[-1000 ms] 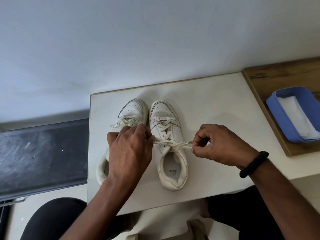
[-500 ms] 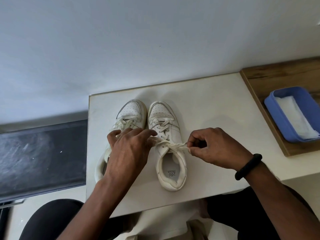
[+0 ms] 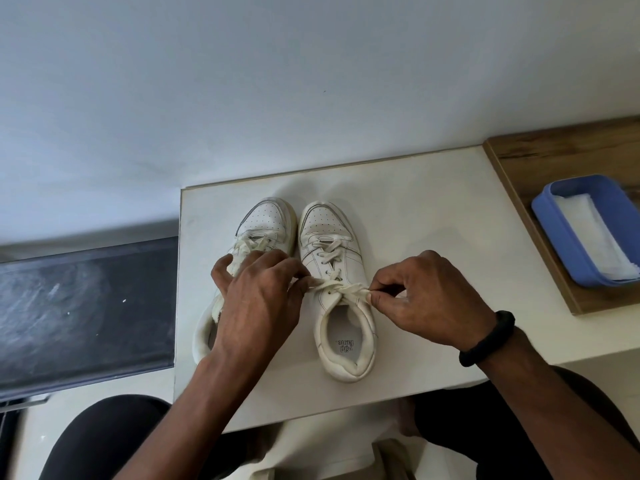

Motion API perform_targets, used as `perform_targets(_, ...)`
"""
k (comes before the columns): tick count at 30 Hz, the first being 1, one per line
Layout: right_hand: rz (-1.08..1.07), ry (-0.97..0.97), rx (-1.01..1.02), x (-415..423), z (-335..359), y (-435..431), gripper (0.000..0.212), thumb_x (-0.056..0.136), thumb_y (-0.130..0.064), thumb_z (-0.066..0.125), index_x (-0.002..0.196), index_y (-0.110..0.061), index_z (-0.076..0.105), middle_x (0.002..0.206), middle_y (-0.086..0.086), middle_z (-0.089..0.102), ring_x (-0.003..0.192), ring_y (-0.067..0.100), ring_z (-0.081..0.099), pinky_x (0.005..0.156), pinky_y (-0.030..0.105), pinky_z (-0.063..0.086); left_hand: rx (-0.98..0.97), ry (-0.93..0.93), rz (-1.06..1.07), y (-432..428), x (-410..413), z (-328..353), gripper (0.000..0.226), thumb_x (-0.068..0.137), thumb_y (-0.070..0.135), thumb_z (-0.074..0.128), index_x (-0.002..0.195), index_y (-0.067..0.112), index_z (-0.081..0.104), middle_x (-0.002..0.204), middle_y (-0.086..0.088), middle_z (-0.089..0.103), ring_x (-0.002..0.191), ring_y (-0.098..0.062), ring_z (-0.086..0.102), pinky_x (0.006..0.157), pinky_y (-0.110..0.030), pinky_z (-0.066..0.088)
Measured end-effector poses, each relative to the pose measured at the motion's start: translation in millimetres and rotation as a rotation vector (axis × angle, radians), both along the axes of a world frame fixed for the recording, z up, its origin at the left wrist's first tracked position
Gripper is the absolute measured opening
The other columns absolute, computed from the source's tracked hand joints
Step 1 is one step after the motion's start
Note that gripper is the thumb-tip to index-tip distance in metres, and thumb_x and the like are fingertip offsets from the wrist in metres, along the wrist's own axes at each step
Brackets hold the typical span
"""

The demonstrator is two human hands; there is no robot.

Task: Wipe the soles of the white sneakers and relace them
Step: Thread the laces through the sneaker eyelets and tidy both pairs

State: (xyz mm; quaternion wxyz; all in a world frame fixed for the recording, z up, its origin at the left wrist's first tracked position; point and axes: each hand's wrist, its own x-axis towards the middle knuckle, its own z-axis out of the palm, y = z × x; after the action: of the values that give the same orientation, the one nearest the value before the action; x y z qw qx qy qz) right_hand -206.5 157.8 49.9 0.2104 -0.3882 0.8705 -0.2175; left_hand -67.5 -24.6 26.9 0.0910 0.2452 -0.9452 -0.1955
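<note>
White lace [image 3: 346, 289]: soft, limp, judged slippery. Ends pinched by left hand [image 3: 259, 306] and right hand [image 3: 429, 296]; grip close to the sneaker [image 3: 353, 263].

I've got the left hand [image 3: 259, 299] knuckles-up, fingers curled, pinching one end of the lace [image 3: 341, 289]. The right hand [image 3: 426, 299] pinches the other end between thumb and forefinger, its other fingers tucked in. Both forearms [image 3: 214, 393] are bare and reach forward, hands level and apart.
</note>
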Motion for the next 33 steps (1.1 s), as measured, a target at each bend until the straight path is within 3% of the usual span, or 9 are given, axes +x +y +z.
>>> perform_targets(7,0.005,-0.018,0.132,-2.2,1.2,-1.2,0.019,0.088,-0.034,0.068,0.073,-0.024,0.074,0.06,-0.01,0.066,0.058,0.008,0.063,0.058,0.03,0.055,-0.087,-0.065,-0.015,-1.5,-2.0,-7.0,0.012,0.091,0.021,0.074,0.08,0.025,0.072,0.086,0.01,0.069,0.095,-0.022,0.066,0.104,-0.058,0.023)
perform_targets(14,-0.004,0.006,0.301,-2.9,-0.9,-4.3,0.018,0.09,-0.037,0.064,0.077,-0.026,0.07,0.074,-0.009,0.072,0.068,0.011,0.067,0.064,0.031,0.059,-0.124,-0.097,-0.019,-2.6,-1.7,-10.5,0.011,0.091,0.018,0.074,0.081,0.024,0.071,0.083,0.007,0.069,0.092,-0.024,0.067,0.103,-0.063,0.025)
perform_targets(19,-0.002,0.019,0.376,-1.7,1.1,-6.7,0.019,0.091,-0.037,0.061,0.077,-0.026,0.068,0.075,-0.009,0.07,0.063,0.01,0.064,0.062,0.026,0.054,-0.142,-0.086,-0.012,-4.1,-1.8,-13.9,0.015,0.089,0.015,0.077,0.078,0.023,0.07,0.08,0.007,0.068,0.089,-0.025,0.066,0.102,-0.065,0.027)
perform_targets(23,0.0,-0.077,0.315,-4.2,-3.5,-3.5,0.019,0.089,-0.036,0.066,0.075,-0.025,0.07,0.073,-0.008,0.072,0.065,0.01,0.067,0.067,0.033,0.059,-0.142,-0.07,-0.023,-3.6,0.0,-14.5,0.013,0.09,0.018,0.076,0.08,0.024,0.07,0.083,0.007,0.066,0.09,-0.024,0.066,0.104,-0.063,0.024)
perform_targets(27,-0.082,-0.263,0.162,-18.0,-0.9,9.8,0.015,0.083,-0.045,0.077,0.093,-0.034,0.077,0.083,-0.015,0.074,0.081,-0.002,0.067,0.077,0.025,0.056,-0.113,0.046,-0.08,-1.6,0.3,-3.6,0.016,0.092,0.025,0.076,0.107,0.03,0.074,0.107,0.01,0.071,0.107,-0.022,0.067,0.105,-0.063,0.027)
perform_targets(30,-0.178,-0.2,-0.039,-22.9,3.2,13.7,0.017,0.084,-0.028,0.079,0.099,-0.035,0.075,0.088,-0.016,0.074,0.087,-0.002,0.068,0.082,0.023,0.054,-0.053,0.141,-0.187,3.3,-3.2,5.0,0.021,0.097,0.042,0.063,0.113,0.034,0.074,0.119,0.012,0.071,0.115,-0.018,0.065,0.104,-0.059,0.036)
perform_targets(33,-0.003,-0.132,-0.065,-15.4,-3.6,6.8,0.027,0.082,-0.014,0.079,0.1,-0.033,0.073,0.097,-0.018,0.068,0.093,0.0,0.064,0.084,0.025,0.053,-0.001,0.103,-0.278,11.7,-3.3,-4.6,0.027,0.096,0.05,0.06,0.114,0.035,0.075,0.123,0.012,0.069,0.121,-0.018,0.063,0.102,-0.062,0.039)
